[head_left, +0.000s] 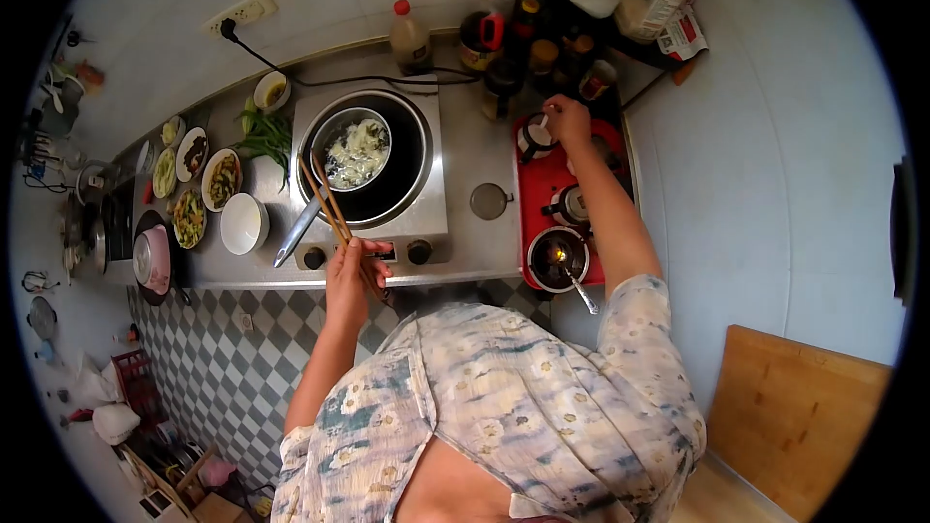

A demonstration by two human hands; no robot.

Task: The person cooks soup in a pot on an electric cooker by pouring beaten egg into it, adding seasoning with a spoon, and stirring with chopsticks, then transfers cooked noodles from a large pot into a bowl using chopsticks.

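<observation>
My left hand (354, 271) is closed around a pair of wooden chopsticks (334, 205), whose tips reach the near side of a small long-handled pan (341, 114). Pale pieces of food (356, 152) lie in that pan, which sits within a larger dark pot (417, 174) on the stove. Over at the right, my right hand (567, 121) pinches a small pale handle or spoon above a white-rimmed jar (534, 138) on the red tray (533, 196). Another jar (572, 204) and a metal bowl of dark liquid (558, 260) with a spoon share the tray.
Bowls and plates of food (222, 179) and a white bowl (244, 224) stand left of the stove, beside green vegetables (266, 140). Bottles (411, 39) line the wall. A round lid (488, 200) lies between stove and tray. A cord crosses behind the pot.
</observation>
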